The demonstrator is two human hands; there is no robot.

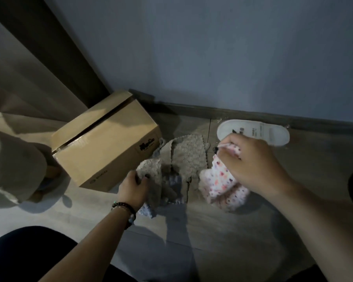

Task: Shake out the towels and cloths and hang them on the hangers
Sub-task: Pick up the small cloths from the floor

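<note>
I see the left hand, beaded bracelet on its wrist, gripping the near edge of a fluffy beige towel crumpled on the wooden floor just right of the brown cardboard box. A bluish-grey cloth sits under the towel. My right hand pinches a white cloth with pink and red dots, lifted right of the towel. A white slipper lies beyond, near the wall. No hangers in view.

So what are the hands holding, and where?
The left hand grips the beige fuzzy cloth at its near corner. The right hand pinches the pink spotted cloth at its top edge.
</note>
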